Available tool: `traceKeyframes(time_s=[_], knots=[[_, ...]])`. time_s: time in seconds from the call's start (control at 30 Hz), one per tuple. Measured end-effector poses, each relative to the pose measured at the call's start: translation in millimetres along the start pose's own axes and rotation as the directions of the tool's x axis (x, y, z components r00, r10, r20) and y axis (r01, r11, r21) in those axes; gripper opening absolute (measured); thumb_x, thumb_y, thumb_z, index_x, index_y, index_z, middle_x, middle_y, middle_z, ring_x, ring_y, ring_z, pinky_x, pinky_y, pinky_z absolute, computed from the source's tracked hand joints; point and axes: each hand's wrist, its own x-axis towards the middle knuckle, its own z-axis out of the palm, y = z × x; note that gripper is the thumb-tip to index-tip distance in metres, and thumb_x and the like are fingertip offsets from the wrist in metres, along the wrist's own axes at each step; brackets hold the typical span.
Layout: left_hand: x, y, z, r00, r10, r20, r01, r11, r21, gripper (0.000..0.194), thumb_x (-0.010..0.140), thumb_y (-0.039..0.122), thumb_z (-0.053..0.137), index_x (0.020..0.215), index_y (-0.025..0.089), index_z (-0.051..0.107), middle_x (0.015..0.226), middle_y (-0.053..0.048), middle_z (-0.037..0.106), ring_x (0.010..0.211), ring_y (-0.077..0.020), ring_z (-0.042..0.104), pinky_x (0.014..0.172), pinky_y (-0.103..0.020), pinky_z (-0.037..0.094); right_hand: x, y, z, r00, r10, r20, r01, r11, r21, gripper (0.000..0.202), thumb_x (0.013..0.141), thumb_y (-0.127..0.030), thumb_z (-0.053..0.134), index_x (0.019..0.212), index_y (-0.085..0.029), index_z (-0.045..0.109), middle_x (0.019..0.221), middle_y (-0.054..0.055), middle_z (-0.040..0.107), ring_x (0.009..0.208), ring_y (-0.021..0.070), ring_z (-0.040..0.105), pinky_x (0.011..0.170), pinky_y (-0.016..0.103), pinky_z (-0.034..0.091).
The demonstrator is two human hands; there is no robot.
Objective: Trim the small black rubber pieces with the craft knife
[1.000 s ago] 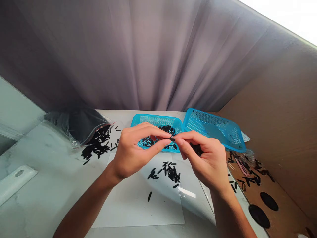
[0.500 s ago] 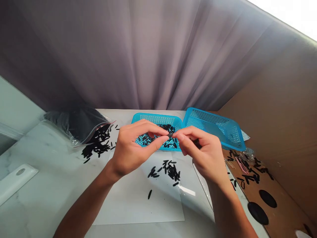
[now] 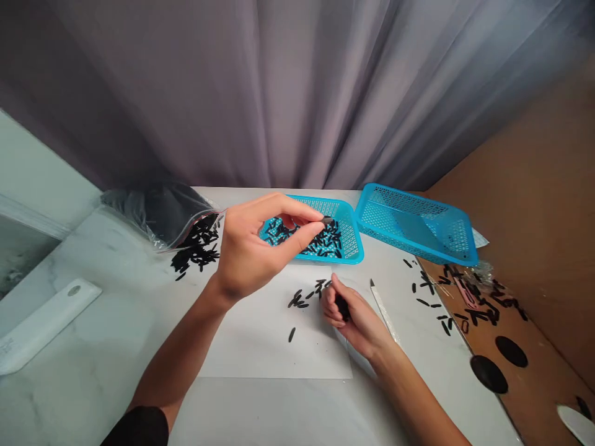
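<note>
My left hand (image 3: pixel 260 244) is raised over the near blue basket (image 3: pixel 356 248), thumb and forefinger pinching a small black oblong piece (image 3: pixel 328 220). Lower down, my right hand (image 3: pixel 353 310) is curled around black pieces (image 3: pixel 343 306) that show in its palm; how many cannot be made out. It hovers over or beside a pile of similar black pieces (image 3: pixel 300 300) on a white sheet (image 3: pixel 260 347), hiding part of the pile. More such pieces lie spread inside the near basket.
A second blue basket (image 3: pixel 469 248) stands at the back right. A clear zip bag (image 3: pixel 162 214) spills black pieces (image 3: pixel 195 254) at the left. A thin pointed tool (image 3: pixel 383 310) lies right of the sheet. Black discs (image 3: pixel 489 373), a pink clip (image 3: pixel 466 292) and a white long object (image 3: pixel 51 322) lie around.
My right hand has come away from the left fingertips and dropped down toward the pile on the sheet. The left hand keeps its pinch on the black piece. The view has shifted slightly.
</note>
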Motion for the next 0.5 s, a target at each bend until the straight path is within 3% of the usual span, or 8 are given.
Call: traceKeyframes(time_s=[0.07,0.17,0.23,0.3,0.5], knots=[[-0.7,0.9,0.5,1.0,0.001,0.021,-0.001,1.0,-0.008,0.008,0.089,0.013,0.079,0.089,0.021,0.079,0.084,0.001,0.08,0.074,-0.0144,0.069,0.071,-0.032,0.059,-5.8,2.7,-22.5,0.989,-0.087,-0.117,0.073,0.99,-0.118,0.061,0.083,-0.08,0.067,0.071,-0.02,0.06,0.052,-0.008,0.035,0.047,0.0094,0.026,0.047,0.026,0.023],[-1.3,1.1,1.9,0.999,0.006,0.044,-0.005,1.0,-0.016,0.009,0.089,0.013,0.08,0.089,0.022,0.079,0.084,0.001,0.081,0.073,-0.0145,0.069,0.071,-0.033,0.059,-16.3,-1.7,-63.7,0.92,-0.259,-0.295,0.141,0.919,-0.368,0.059,0.081,-0.077,0.07,0.094,-0.019,0.068,0.052,-0.009,0.038,0.05,0.0126,0.027,0.053,0.027,0.019],[-1.6,0.5,3.6,0.999,0.015,0.049,-0.014,1.0,-0.022,0.009,0.089,0.013,0.08,0.088,0.022,0.079,0.084,0.001,0.081,0.073,-0.0148,0.069,0.07,-0.033,0.059,-24.1,-5.5,-88.6,0.868,-0.342,-0.36,0.114,0.843,-0.525,0.057,0.078,-0.073,0.074,0.101,-0.021,0.069,0.053,-0.007,0.043,0.052,0.0144,0.029,0.057,0.028,0.018],[-2.0,0.0,5.8,0.998,0.021,0.056,-0.02,1.0,-0.02,0.008,0.089,0.013,0.08,0.088,0.021,0.079,0.083,0.0,0.081,0.073,-0.0153,0.07,0.07,-0.033,0.059,-29.5,-5.9,-106.3,0.846,-0.371,-0.384,0.047,0.768,-0.639,0.051,0.078,-0.069,0.073,0.097,-0.022,0.067,0.052,-0.005,0.048,0.052,0.0163,0.032,0.059,0.03,0.019],[-3.7,3.1,9.6,0.996,0.057,0.071,-0.057,0.998,-0.004,0.008,0.089,0.013,0.08,0.088,0.021,0.078,0.084,0.0,0.081,0.072,-0.0144,0.069,0.07,-0.032,0.058,-19.5,12.4,-115.3,0.846,-0.348,-0.404,-0.121,0.613,-0.781,0.03,0.076,-0.049,0.076,0.083,-0.026,0.059,0.051,-0.004,0.047,0.052,0.0194,0.04,0.06,0.031,0.022]])
